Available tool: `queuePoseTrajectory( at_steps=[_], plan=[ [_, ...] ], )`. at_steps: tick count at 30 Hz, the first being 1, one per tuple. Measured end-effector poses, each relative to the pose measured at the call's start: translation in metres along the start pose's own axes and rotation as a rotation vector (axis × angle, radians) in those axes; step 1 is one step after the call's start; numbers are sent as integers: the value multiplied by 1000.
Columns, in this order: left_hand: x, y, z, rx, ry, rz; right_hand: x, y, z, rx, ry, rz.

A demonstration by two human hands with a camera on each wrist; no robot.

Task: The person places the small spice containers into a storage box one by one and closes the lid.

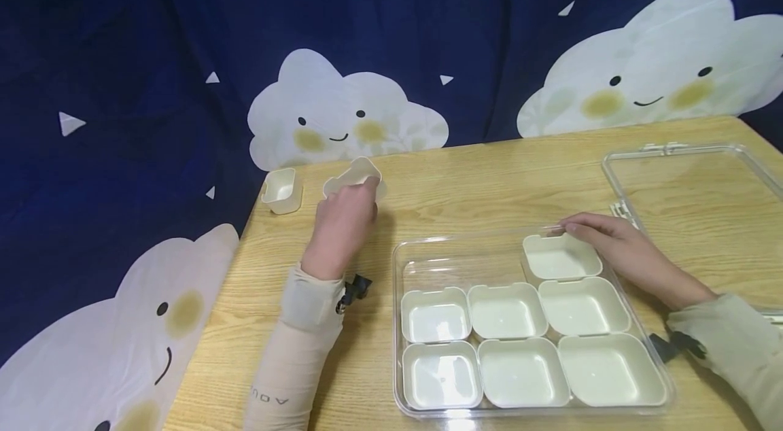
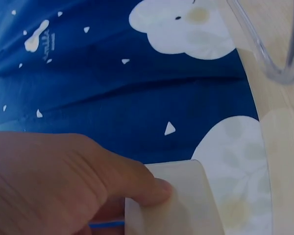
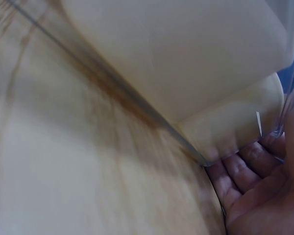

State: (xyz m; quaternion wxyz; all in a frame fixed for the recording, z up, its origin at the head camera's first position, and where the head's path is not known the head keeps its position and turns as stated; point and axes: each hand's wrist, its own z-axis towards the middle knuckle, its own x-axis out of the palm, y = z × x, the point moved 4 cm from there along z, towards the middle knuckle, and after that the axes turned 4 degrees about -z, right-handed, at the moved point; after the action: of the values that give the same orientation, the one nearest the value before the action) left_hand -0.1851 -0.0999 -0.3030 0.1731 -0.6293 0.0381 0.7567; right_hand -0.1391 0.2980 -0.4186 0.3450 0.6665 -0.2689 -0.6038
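Here, the left hand (image 1: 344, 227) pinches a cup (image 2: 193, 208) by its wall; the right hand (image 1: 630, 257) grips the box (image 1: 459, 266) corner, presumably steadying it.

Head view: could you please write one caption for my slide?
The left hand grips a cream bin while the right hand holds a clear tray with seven similar bins.

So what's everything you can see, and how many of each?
Cloth: 1, dark blue with white clouds and triangles, behind and left of the table
Table: 1, light wood, under the box
Box: 1, clear, before the person
Lid: 1, clear, right
Cups: 9, cream; seven in box, one far left, one in left hand
Sleeves: 2, beige, on arms
Hands: 2, bare; left pinching cup, right hand at box's far right corner
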Motion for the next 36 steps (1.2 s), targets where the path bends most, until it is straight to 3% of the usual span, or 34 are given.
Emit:
queuePoseTrajectory(
  at_steps=[16, 23, 32, 36],
  plan=[
    [9, -30, -3, 156, -112, 57, 3, 3, -1, 6, -5, 55],
    [11, -40, -5, 178, -79, 45, 2, 2, 0, 14, -13, 10],
    [16, -56, -7, 275, -49, 44, 2, 3, -1, 8, -14, 10],
    [15, -63, -7, 300, -6, 70, 2, 4, -1, 3, -10, 25]
  ],
)
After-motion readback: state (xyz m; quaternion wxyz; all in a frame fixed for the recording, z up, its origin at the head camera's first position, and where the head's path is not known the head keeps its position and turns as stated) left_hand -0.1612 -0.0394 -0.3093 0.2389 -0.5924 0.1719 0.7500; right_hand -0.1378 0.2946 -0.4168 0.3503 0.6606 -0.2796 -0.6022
